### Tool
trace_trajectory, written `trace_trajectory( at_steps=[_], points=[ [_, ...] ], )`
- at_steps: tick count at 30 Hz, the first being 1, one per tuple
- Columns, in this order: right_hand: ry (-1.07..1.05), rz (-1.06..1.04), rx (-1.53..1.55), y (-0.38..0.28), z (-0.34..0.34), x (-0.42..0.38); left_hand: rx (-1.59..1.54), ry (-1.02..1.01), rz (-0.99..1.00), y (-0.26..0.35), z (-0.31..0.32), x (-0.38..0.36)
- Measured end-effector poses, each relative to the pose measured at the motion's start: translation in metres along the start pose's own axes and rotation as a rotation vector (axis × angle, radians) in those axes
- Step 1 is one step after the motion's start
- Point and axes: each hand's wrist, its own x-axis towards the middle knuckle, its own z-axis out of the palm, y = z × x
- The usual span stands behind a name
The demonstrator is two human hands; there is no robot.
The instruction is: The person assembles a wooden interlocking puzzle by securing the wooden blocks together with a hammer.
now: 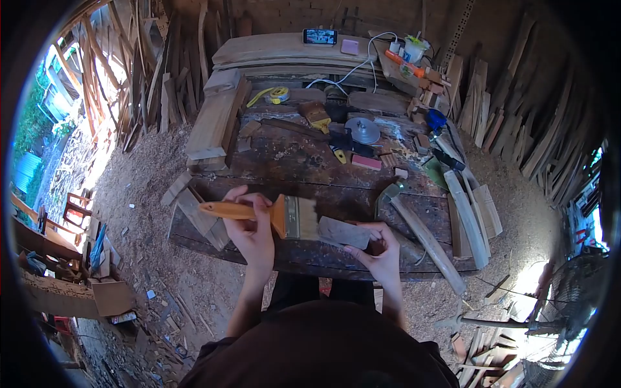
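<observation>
My left hand (pixel 251 226) grips the orange handle of a wide paintbrush (pixel 284 216), held level with its bristles pointing right. The bristles touch a small flat grey wooden piece (pixel 341 233). My right hand (pixel 378 249) holds that piece by its right end, just above the near edge of the dark workbench (pixel 291 168). Both hands are close together at the front middle of the bench.
An axe (pixel 420 233) lies on the bench right of my right hand, beside curved wooden slats (pixel 472 220). Farther back lie a second brush (pixel 315 115), a metal disc (pixel 362 130), a yellow tape measure (pixel 277 94), a phone (pixel 320 37) and stacked planks (pixel 217 123). Timber leans against the walls.
</observation>
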Motion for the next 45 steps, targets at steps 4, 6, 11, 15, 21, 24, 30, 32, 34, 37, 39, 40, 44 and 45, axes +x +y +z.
trace_trajectory(
  at_steps=[4, 6, 11, 15, 21, 24, 30, 32, 34, 37, 39, 40, 44, 45],
  points=[
    [0.009, 0.022, -0.06, -0.006, 0.008, 0.003, -0.004, -0.157, 0.2, 0.015, 0.03, -0.014],
    [0.019, 0.18, -0.144, -0.005, 0.005, -0.001, 0.008, -0.288, 0.089, 0.022, 0.047, -0.031],
    [0.072, 0.12, -0.208, -0.001, 0.003, -0.005, 0.063, -0.231, 0.095, -0.009, 0.027, -0.022],
    [0.014, 0.052, -0.188, -0.009, 0.009, 0.001, 0.135, 0.005, 0.029, 0.001, -0.008, 0.008],
    [0.102, 0.007, -0.185, -0.007, 0.013, 0.001, -0.147, -0.08, 0.054, 0.022, 0.03, -0.003],
    [0.078, 0.031, -0.457, -0.003, 0.003, -0.006, -0.048, -0.303, 0.065, 0.02, 0.055, -0.028],
    [0.08, 0.104, -0.29, -0.003, 0.006, -0.006, -0.061, -0.186, -0.058, -0.009, 0.024, -0.021],
    [0.07, 0.062, -0.215, -0.008, 0.011, 0.001, -0.023, -0.13, -0.023, -0.012, -0.006, -0.004],
    [0.017, -0.177, -0.536, -0.036, 0.018, 0.017, 0.125, 0.031, -0.013, -0.007, -0.03, 0.011],
    [-0.048, -0.307, -0.874, -0.059, 0.038, 0.036, 0.146, 0.115, -0.064, -0.006, -0.047, 0.021],
    [-0.087, -0.327, -0.98, -0.048, 0.041, 0.041, 0.139, 0.103, -0.05, -0.004, -0.042, 0.019],
    [-0.142, -0.249, -0.892, -0.043, 0.041, 0.044, 0.1, 0.081, -0.048, -0.001, -0.038, 0.016],
    [-0.122, -0.156, -0.431, -0.034, 0.034, 0.045, -0.122, -0.009, -0.115, 0.018, -0.013, 0.009],
    [-0.131, -0.158, -0.439, -0.03, 0.031, 0.042, -0.234, -0.063, -0.173, 0.019, -0.008, 0.006]
  ],
)
